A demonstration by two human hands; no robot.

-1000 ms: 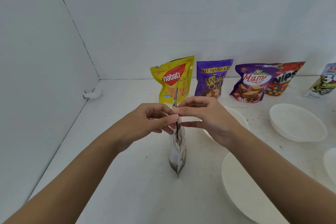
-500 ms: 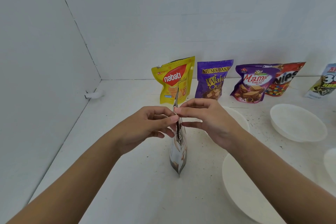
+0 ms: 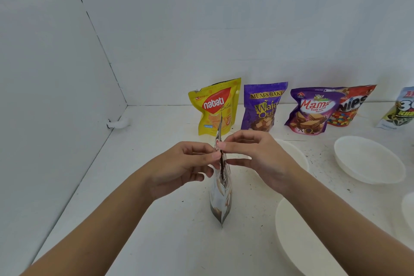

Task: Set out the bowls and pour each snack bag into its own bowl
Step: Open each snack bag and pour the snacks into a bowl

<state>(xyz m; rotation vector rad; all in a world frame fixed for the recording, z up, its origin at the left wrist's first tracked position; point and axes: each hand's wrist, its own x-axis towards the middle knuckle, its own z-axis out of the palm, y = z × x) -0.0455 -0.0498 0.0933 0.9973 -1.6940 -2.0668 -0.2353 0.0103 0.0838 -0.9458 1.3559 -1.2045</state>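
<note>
the silvery foil snack pouch (image 3: pixel 220 204) stands edge-on to you on the white tabletop (image 3: pixel 156 186), so its print is unreadable. a round white bowl (image 3: pixel 295 152) sits mostly hidden behind your right wrist. your left hand (image 3: pixel 186 168) and right hand (image 3: pixel 257 157) each pinch the pouch's top seam from opposite sides.

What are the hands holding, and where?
The left hand and right hand pinch the upright silvery foil snack bag by its upper part, one on each side.
</note>
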